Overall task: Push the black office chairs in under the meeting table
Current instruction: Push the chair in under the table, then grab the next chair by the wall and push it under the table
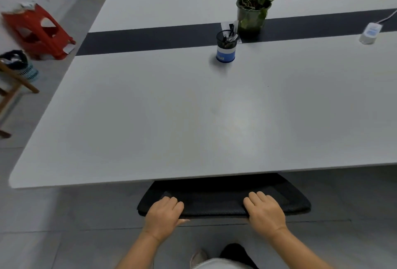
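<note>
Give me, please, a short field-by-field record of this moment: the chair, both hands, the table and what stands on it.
chair: black chair, backrest top showing at the table's near edge
left hand: left hand grips the backrest top
right hand: right hand grips the backrest top
table: white meeting table with a dark centre strip
on table: pen holder, potted plant, white device

Soft, even light from overhead leaves a pale glare patch on the white bench (214, 118). The pen holder (225, 46) casts a faint shadow. Wide-angle bending curves the bench edges, and the red stool (38, 32) at the left is smeared with blur.
</note>
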{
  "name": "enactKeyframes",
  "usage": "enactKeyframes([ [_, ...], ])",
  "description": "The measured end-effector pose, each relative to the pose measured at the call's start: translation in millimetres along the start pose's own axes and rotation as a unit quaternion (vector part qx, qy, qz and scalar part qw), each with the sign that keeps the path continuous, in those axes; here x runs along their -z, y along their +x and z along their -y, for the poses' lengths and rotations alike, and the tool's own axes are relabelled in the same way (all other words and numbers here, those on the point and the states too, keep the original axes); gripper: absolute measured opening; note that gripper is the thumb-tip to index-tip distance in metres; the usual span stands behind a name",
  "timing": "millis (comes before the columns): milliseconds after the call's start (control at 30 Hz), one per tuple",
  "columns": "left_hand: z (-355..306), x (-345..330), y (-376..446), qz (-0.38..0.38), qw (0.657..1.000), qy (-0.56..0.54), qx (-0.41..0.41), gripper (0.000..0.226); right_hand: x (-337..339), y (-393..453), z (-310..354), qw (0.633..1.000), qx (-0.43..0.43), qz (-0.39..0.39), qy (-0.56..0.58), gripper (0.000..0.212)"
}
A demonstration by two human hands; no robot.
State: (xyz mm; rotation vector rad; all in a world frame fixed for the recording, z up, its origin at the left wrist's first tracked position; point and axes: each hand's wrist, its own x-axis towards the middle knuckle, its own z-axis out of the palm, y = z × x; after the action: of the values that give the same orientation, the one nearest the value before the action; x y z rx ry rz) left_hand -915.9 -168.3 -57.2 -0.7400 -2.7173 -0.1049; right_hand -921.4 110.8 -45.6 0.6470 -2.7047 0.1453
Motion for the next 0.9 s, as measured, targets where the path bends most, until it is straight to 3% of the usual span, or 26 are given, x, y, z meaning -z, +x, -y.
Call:
enactKeyframes([
  [233,-21,12,3,0.045,0.998,-0.053,0.009,0.039,5,-11,-6,1.0,-0.016,-0.018,0.011,0.009],
  [300,-35,19,3,0.079,0.991,-0.111,0.007,0.045,10,-16,-4,0.999,-0.032,0.034,0.021,0.027],
  [367,-52,26,8,0.109,0.98,-0.167,0.006,0.046,14,-25,5,0.993,-0.089,0.059,0.053,0.046],
  [533,-104,32,25,0.125,0.95,-0.274,-0.088,0.05,34,-81,44,0.952,-0.298,-0.028,0.071,0.061],
  [600,-120,29,20,0.122,0.927,-0.309,-0.173,0.024,47,-117,69,0.906,-0.416,-0.05,0.06,0.056],
  [700,-152,29,3,0.222,0.867,-0.323,-0.307,0.026,65,-184,131,0.787,-0.608,-0.049,0.094,0.044],
  [833,-201,38,-34,0.376,0.795,-0.332,-0.342,0.029,86,-263,228,0.643,-0.749,-0.071,0.142,0.045],
  [900,-227,47,-61,0.439,0.744,-0.372,-0.34,0.027,105,-300,280,0.57,-0.794,-0.13,0.168,0.042],
])
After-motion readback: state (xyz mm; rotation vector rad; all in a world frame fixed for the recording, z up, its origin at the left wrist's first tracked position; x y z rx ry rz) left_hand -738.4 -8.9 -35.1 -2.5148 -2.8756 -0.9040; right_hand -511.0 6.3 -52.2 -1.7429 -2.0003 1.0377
